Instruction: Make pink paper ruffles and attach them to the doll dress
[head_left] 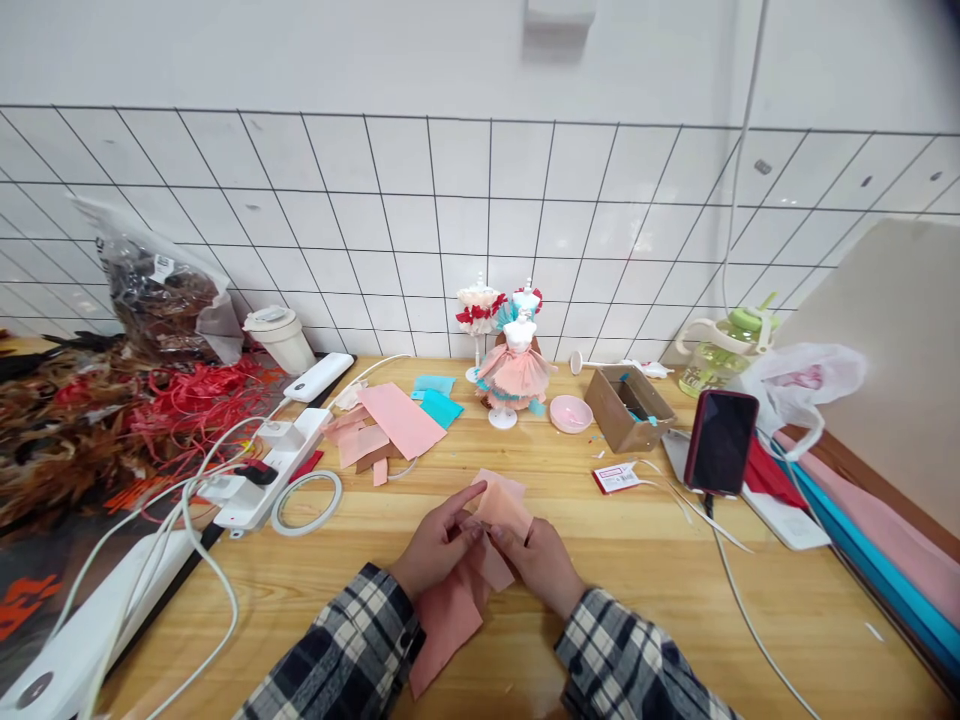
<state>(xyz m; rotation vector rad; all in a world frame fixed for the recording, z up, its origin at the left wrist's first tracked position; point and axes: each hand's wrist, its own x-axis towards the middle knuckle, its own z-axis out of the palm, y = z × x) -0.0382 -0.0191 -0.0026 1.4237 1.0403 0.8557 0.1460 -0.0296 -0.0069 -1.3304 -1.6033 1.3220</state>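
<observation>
My left hand and my right hand meet over the wooden table, both pinching a piece of thin salmon-pink paper between fingers and thumbs. More of the pink paper hangs down below my hands onto the table. Both wrists wear plaid sleeves.
Loose pink and teal paper sheets lie behind my hands. Small dress mannequins, a pink dish, a cardboard box, a phone on a stand, a power strip, a tape ring and red strips surround them.
</observation>
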